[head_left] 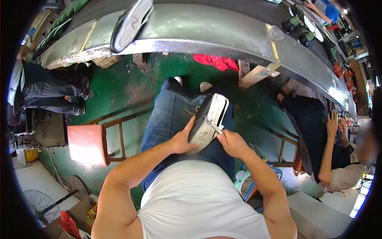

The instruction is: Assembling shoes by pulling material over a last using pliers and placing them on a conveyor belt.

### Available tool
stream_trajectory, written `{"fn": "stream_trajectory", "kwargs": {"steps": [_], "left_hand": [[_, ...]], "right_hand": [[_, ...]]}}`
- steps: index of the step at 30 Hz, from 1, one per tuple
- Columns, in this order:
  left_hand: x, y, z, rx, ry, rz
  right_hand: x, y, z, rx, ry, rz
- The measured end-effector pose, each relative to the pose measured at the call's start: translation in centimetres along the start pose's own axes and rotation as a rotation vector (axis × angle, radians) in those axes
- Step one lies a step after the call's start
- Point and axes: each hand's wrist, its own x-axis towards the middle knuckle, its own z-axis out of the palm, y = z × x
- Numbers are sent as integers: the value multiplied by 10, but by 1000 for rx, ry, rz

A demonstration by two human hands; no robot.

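Note:
Above my lap, a black shoe (200, 116) with a whitish sole or covering is gripped by my left hand (184, 139), its fingers wrapped round the near left side. A dark mark is drawn on the pale part near the heel end. My right hand (234, 142) is closed on a slim silver metal tool (214, 125), whose narrow end lies against the pale part of the shoe. The tool's exact kind is not clear. A similar shoe (129, 28) rests on the bench ahead, overhanging its near edge.
A long metal-edged bench (191, 28) curves across the front, with more shoes (304, 26) at right. A red-topped stool (88, 144) stands left, a small green fan (243, 181) beside my right thigh. People sit at left and right (342, 159). Red cloth (217, 61) lies under the bench.

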Motion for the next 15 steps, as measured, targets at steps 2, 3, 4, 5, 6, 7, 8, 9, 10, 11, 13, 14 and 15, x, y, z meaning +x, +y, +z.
{"fn": "stream_trajectory", "kwargs": {"steps": [2,3,4,5,6,7,8,9,10,11,13,14,15], "left_hand": [[6,34,-32,19,-293,-247],[3,46,-44,23,-302,-245],[5,56,-60,172,-251,-109],[8,67,-75,314,-200,32],[8,77,-92,352,-113,190],[8,90,-108,387,-25,347],[12,116,-125,397,-37,405],[15,142,-140,411,-46,457],[20,159,-147,358,-32,560],[27,173,-150,318,-35,611],[45,190,-149,192,-66,606],[58,187,-144,130,-75,559],[70,183,-138,10,-113,460]], "right_hand": [[-8,5,-6,393,-16,167],[-18,9,1,399,-11,173],[-22,18,9,499,105,169],[-27,26,17,595,223,170],[-34,33,27,761,242,209],[-38,40,38,761,244,207],[-43,46,48,860,288,212],[-45,49,53,962,328,211],[-47,48,52,977,322,231],[-48,47,52,979,321,225],[-52,47,52,972,326,112],[-52,47,54,976,327,106],[-52,48,56,899,318,110]]}}
